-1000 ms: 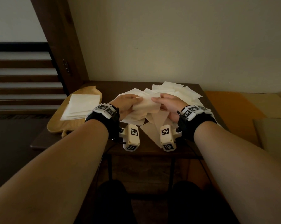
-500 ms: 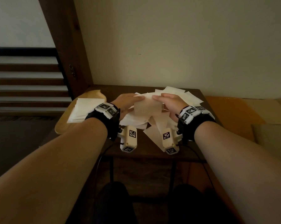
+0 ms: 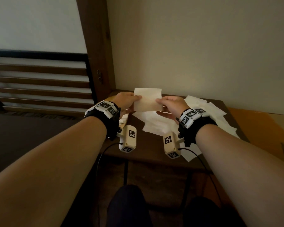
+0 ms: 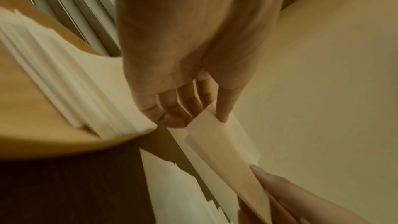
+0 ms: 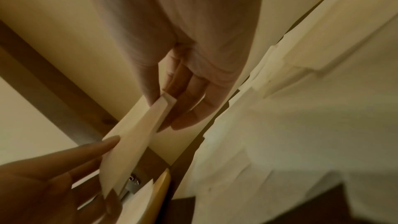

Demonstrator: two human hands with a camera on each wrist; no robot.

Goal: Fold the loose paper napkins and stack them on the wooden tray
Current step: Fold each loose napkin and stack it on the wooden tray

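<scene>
A folded cream paper napkin (image 3: 147, 100) is held upright above the dark table (image 3: 151, 149). My left hand (image 3: 127, 101) pinches its left edge between thumb and fingers (image 4: 224, 108), and my right hand (image 3: 172, 104) pinches its right edge (image 5: 163, 98). Loose napkins (image 3: 208, 112) lie spread on the table under and right of my hands. The wooden tray (image 4: 43, 135) with its stack of folded napkins (image 4: 71, 83) shows in the left wrist view, left of my left hand; in the head view my left wrist hides almost all of it.
The table stands against a cream wall (image 3: 203, 46), with a dark wooden post (image 3: 95, 54) at its far left corner. Stair steps (image 3: 36, 82) lie to the left. An orange surface (image 3: 255, 126) adjoins the table on the right. My knees are below the front edge.
Both hands have lifted the napkin off the pile and now hold it upright and folded. The head view has shifted left, and the tray has slipped behind my left wrist.
</scene>
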